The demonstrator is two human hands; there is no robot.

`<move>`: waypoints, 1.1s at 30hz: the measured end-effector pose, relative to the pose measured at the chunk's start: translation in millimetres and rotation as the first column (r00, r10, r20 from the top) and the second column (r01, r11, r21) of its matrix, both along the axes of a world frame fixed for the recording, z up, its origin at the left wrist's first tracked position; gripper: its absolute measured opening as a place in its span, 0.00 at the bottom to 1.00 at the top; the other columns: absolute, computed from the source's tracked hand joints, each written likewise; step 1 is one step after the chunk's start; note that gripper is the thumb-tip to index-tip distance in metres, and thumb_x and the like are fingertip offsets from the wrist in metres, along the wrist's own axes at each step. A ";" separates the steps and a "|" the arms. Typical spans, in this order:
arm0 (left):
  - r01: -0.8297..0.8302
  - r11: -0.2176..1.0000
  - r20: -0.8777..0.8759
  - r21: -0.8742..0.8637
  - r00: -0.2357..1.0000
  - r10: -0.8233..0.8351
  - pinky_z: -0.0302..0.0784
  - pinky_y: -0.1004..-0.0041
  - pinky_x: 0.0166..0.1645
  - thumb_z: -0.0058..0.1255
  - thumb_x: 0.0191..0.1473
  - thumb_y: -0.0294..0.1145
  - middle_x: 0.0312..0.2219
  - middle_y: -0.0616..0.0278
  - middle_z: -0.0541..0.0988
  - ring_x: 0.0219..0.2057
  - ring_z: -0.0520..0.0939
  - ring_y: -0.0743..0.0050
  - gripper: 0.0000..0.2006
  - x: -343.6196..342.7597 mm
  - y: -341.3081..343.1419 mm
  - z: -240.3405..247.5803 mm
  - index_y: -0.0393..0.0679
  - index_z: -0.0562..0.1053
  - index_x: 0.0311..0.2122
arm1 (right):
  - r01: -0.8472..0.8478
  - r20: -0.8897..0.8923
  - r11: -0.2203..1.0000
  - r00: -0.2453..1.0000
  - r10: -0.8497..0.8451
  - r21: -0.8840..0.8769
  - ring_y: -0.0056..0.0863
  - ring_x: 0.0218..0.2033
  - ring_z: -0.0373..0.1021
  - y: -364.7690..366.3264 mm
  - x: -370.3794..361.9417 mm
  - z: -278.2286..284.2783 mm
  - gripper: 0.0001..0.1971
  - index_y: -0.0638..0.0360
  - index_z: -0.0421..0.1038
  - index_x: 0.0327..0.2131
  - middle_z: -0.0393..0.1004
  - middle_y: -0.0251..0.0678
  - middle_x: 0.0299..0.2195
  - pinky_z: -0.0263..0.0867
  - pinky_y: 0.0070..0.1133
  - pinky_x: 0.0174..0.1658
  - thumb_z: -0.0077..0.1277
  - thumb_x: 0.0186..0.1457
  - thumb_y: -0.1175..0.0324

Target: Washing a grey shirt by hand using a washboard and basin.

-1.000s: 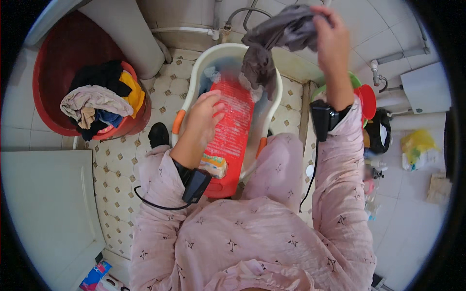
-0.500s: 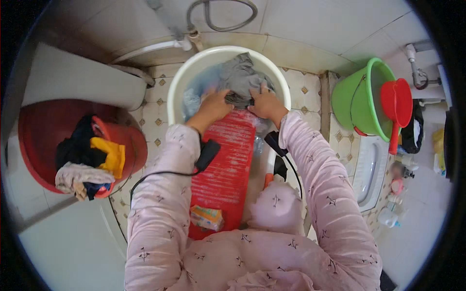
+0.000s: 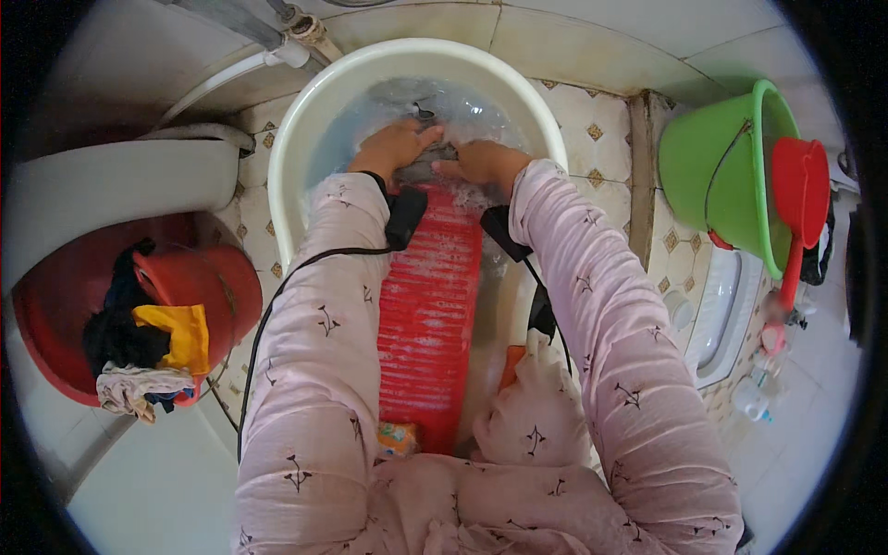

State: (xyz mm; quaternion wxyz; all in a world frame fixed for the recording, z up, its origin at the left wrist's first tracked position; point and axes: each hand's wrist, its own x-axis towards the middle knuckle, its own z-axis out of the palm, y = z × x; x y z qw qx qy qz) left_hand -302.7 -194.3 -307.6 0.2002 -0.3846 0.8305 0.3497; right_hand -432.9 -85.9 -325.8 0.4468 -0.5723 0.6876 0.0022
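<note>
A cream plastic basin holds cloudy, sudsy water. In its far part a grey cloth lies mostly under the surface. My left hand presses down on the cloth, its fingertips hidden by the water. Facing it from the right, my right hand has its fingers bent into the same cloth, partly covered by foam. A red ribbed washboard slopes from the water toward my body, wet with suds. At its near end sits an orange-and-white soap packet, partly hidden by my sleeve.
Left of the basin, a red bucket carries black, yellow and pale clothes. On the right stand a green bucket with a red dipper and a squat toilet. Black cables run along both my arms.
Both hands have pushed the grey cloth down into the water, where it was bunched above the surface. My view has shifted, and the basin appears larger and higher.
</note>
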 end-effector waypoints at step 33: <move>-0.557 0.477 -0.711 -0.680 0.660 -0.243 0.65 0.66 0.35 0.54 0.34 0.24 0.26 0.53 0.67 0.30 0.69 0.55 0.10 95.3 27.7 178.6 0.36 0.67 0.24 | 0.159 0.006 0.381 0.927 -0.374 -0.911 0.50 0.29 0.65 22.7 6.3 247.4 0.07 0.61 0.63 0.29 0.68 0.50 0.25 0.61 0.37 0.33 0.43 0.45 0.70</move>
